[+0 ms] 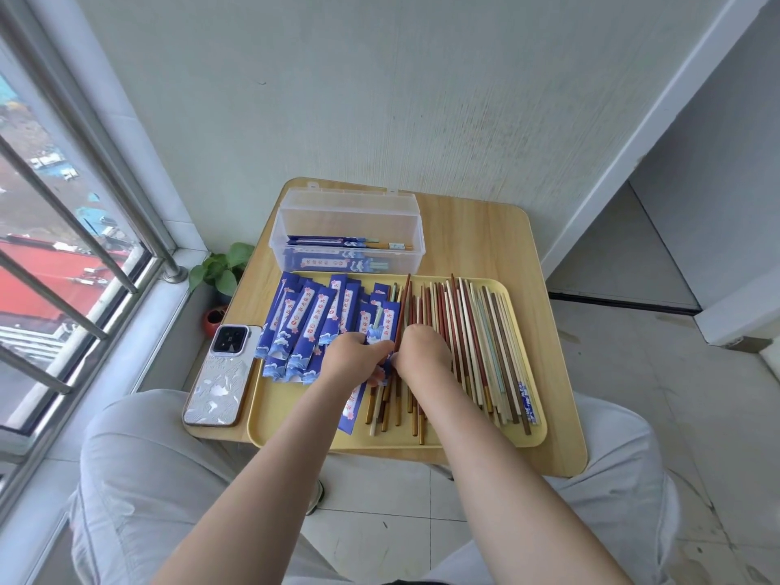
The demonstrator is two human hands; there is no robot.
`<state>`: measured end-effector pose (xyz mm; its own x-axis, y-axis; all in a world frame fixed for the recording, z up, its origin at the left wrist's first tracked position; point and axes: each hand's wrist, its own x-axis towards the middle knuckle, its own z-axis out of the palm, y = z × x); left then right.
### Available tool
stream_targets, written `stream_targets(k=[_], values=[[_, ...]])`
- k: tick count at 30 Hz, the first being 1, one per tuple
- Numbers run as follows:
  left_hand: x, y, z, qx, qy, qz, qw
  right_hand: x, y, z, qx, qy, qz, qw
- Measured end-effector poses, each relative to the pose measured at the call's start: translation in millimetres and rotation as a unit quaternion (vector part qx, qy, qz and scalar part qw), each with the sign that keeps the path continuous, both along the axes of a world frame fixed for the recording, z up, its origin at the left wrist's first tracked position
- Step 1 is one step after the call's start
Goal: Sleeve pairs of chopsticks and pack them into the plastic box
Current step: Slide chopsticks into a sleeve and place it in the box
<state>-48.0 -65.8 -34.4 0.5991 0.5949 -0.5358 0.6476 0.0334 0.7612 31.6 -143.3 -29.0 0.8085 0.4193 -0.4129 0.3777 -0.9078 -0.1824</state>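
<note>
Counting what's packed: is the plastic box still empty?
No. The open plastic box already holds a few sleeved pairs lying flat at its bottom.

From where I stand, the fingers of the left hand [352, 357] and the right hand [422, 352] curl under and away, so how they meet the blue sleeve [382, 331] and the dark red chopstick [403, 308] between them cannot be made out. The right hand covers the middle stretch of the loose chopsticks [477, 348] beneath it, and the left wrist hides part of a sleeve lying under it. Beyond both hands, the frosted wall of the plastic box [350, 223] blurs the packed pairs inside, too many layers to count.
</note>
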Motion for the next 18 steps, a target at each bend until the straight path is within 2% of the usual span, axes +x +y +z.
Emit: stream_targets(k=[4, 9, 13, 18], values=[[0.9, -0.1, -0.4, -0.001, 0.002, -0.001, 1.0, 2.4, -3.4, 1.0, 0.023, 0.011, -0.034, 0.999], [0.3, -0.4, -2.4, 0.009, -0.003, 0.005, 1.0, 7.7, -16.4, 13.0, 0.142, 0.043, -0.081, 0.986], [-2.9, -3.0, -3.0, 0.033, -0.035, 0.017, 0.999, 13.2, -27.0, 35.3, 0.285, 0.106, -0.09, 0.948], [-4.3, -8.6, 9.3, 0.042, -0.095, 0.025, 0.994, 16.0, -30.1, 66.6, 0.441, 0.173, -0.107, 0.874]])
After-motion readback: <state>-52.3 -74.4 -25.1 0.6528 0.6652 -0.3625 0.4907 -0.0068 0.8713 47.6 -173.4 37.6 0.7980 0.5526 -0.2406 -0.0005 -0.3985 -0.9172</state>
